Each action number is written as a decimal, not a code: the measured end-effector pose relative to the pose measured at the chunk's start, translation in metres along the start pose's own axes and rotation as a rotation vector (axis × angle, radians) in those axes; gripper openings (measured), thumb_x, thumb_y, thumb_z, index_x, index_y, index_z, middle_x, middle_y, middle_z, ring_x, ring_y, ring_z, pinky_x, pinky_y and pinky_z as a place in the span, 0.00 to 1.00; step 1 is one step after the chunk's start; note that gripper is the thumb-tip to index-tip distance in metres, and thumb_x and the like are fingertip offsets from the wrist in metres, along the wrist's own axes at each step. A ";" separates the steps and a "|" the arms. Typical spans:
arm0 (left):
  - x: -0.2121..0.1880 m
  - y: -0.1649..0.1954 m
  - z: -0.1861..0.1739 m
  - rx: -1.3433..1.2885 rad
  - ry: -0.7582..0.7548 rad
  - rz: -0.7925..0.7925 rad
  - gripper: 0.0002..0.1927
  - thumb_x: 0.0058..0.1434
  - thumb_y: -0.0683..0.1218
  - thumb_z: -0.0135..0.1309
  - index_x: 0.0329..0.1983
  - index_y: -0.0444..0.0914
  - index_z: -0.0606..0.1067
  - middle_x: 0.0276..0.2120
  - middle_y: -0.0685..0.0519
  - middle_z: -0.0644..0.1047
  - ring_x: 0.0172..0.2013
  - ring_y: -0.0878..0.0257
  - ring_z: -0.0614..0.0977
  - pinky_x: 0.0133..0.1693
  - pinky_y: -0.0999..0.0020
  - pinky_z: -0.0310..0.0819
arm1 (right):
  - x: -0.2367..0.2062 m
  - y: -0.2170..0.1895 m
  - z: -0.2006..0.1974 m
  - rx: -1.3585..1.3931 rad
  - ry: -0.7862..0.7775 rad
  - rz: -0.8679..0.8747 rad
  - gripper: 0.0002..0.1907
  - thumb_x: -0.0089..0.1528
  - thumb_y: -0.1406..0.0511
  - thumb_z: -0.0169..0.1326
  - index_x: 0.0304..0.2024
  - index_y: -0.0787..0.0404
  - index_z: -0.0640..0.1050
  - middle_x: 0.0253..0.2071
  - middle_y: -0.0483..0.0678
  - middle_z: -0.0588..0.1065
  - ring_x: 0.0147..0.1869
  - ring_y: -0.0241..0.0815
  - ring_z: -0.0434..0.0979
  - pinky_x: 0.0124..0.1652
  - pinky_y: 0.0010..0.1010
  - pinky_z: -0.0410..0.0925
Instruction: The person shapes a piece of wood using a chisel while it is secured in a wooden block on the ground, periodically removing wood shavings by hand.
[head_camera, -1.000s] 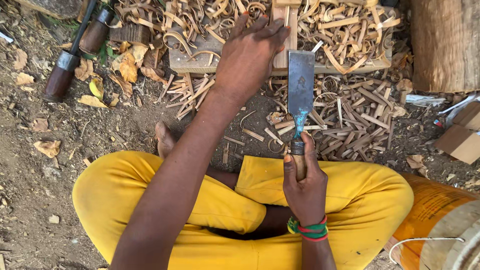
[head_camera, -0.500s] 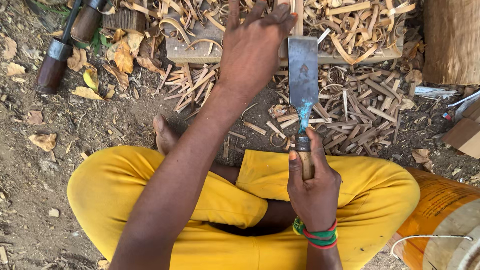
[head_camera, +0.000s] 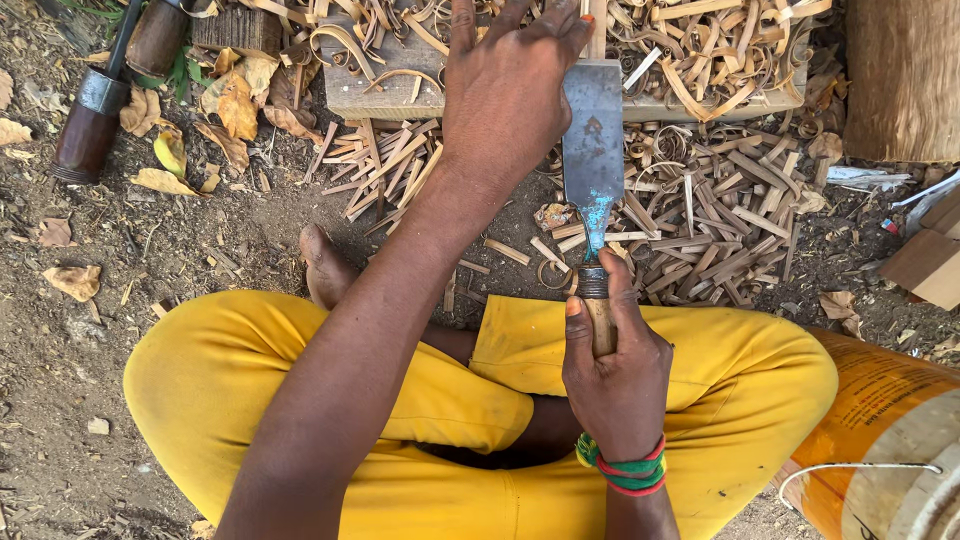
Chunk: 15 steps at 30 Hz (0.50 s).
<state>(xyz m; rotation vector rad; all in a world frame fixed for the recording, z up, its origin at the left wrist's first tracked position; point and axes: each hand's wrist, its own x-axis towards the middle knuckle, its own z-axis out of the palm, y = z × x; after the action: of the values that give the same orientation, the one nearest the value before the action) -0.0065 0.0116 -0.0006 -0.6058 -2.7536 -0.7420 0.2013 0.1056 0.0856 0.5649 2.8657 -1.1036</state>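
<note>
The right hand (head_camera: 615, 375) grips the chisel (head_camera: 592, 150) by its wooden handle, blade running to twelve o'clock. The left hand (head_camera: 505, 95), fingers spread, presses on the plank (head_camera: 385, 95) at ten o'clock of the blade, just beside it among shavings (head_camera: 720, 200).

we count: one broad chisel (head_camera: 593, 150); two hands, left hand (head_camera: 510, 85) and right hand (head_camera: 615, 375); one wooden board (head_camera: 400, 95); two dark tool handles (head_camera: 95, 120) upper left; one orange bucket (head_camera: 880, 430) lower right; one log (head_camera: 900, 75) upper right.
</note>
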 end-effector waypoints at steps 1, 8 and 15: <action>0.000 0.000 0.001 0.007 0.000 -0.002 0.27 0.52 0.32 0.57 0.54 0.46 0.82 0.53 0.55 0.81 0.60 0.56 0.77 0.68 0.35 0.50 | 0.001 0.000 0.000 0.009 0.000 -0.014 0.23 0.67 0.66 0.57 0.65 0.63 0.72 0.21 0.48 0.69 0.21 0.32 0.63 0.24 0.28 0.63; 0.000 -0.002 0.007 0.023 0.017 0.006 0.27 0.51 0.33 0.58 0.53 0.47 0.82 0.50 0.54 0.82 0.58 0.55 0.78 0.66 0.34 0.51 | 0.003 -0.005 -0.001 -0.019 -0.002 -0.023 0.24 0.66 0.67 0.57 0.65 0.63 0.72 0.22 0.51 0.71 0.21 0.34 0.68 0.26 0.29 0.66; -0.001 -0.001 0.006 0.012 -0.048 -0.025 0.27 0.56 0.33 0.58 0.58 0.47 0.81 0.47 0.50 0.83 0.57 0.56 0.79 0.71 0.37 0.48 | 0.004 -0.009 -0.006 -0.044 -0.068 -0.016 0.25 0.67 0.67 0.54 0.66 0.63 0.70 0.20 0.50 0.70 0.19 0.36 0.69 0.24 0.31 0.65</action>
<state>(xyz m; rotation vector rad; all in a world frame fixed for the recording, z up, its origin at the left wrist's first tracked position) -0.0069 0.0135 -0.0060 -0.5952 -2.8121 -0.7249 0.1954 0.1047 0.0954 0.4932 2.8333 -1.0374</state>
